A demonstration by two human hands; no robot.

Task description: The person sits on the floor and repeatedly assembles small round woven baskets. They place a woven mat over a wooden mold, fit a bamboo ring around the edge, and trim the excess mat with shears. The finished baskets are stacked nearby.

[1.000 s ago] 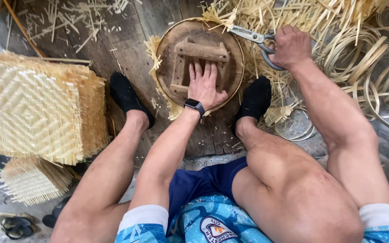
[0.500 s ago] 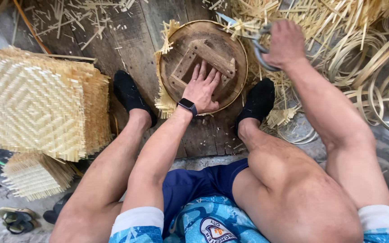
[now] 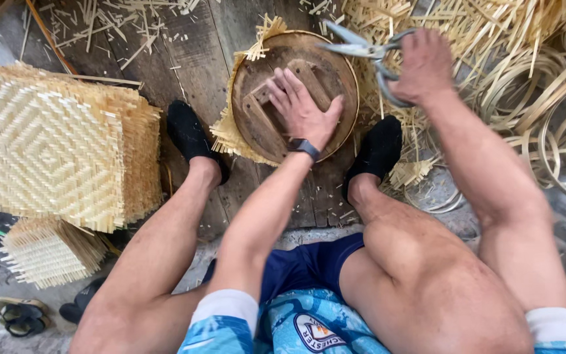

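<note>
My left hand (image 3: 301,106) lies flat, fingers spread, on a round wooden mould (image 3: 257,124) that sits on the plank floor between my feet. A woven bamboo mat (image 3: 227,134) sticks out from under the mould at its left and top edges. A thin bamboo rim (image 3: 354,92) rings the mould. My right hand (image 3: 424,65) grips the handles of metal shears (image 3: 355,47), whose blades point left over the mould's upper right edge. A dark watch is on my left wrist.
A stack of woven square bamboo mats (image 3: 54,144) stands at left, with a smaller stack (image 3: 47,252) below it. Loose bamboo strips (image 3: 492,33) and coiled bamboo hoops (image 3: 558,124) lie at right. Sandals (image 3: 21,314) rest at bottom left.
My right hand has brought the shears left, over the mould's edge. The mould has turned under my left hand, and the mat's fringe now shows at top left.
</note>
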